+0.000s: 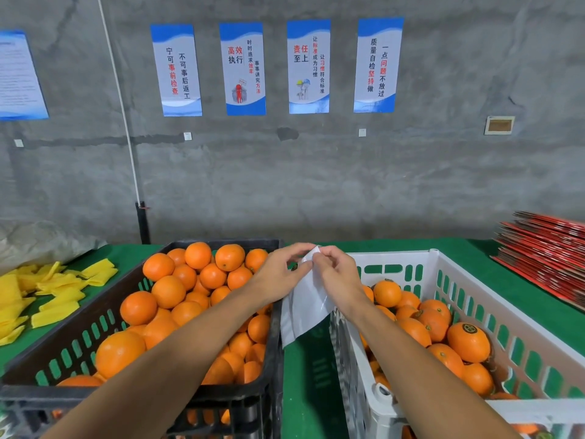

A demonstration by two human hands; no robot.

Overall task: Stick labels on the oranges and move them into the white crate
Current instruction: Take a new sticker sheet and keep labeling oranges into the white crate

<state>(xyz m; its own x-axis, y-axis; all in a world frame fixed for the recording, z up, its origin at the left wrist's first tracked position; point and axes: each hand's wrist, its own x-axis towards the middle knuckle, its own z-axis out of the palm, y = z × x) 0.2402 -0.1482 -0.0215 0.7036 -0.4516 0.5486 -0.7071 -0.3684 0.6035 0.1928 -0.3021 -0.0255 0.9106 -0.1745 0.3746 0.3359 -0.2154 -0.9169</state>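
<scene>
A black crate (79,318) on the left is heaped with several unlabelled oranges (167,291). On the right stands the white crate (512,315), holding several oranges with dark round labels (468,342). Between the crates, above the green table, both hands hold a glossy white label sheet (305,307) that hangs down. My left hand (280,270) pinches the sheet's top edge from the left. My right hand (335,274) pinches the same top edge from the right, fingertips almost touching the left hand's.
Yellow foam sleeves (47,293) lie scattered on the green table (311,375) at the left. A stack of flat red cartons (547,255) sits at the far right. A grey concrete wall with blue posters rises behind the table.
</scene>
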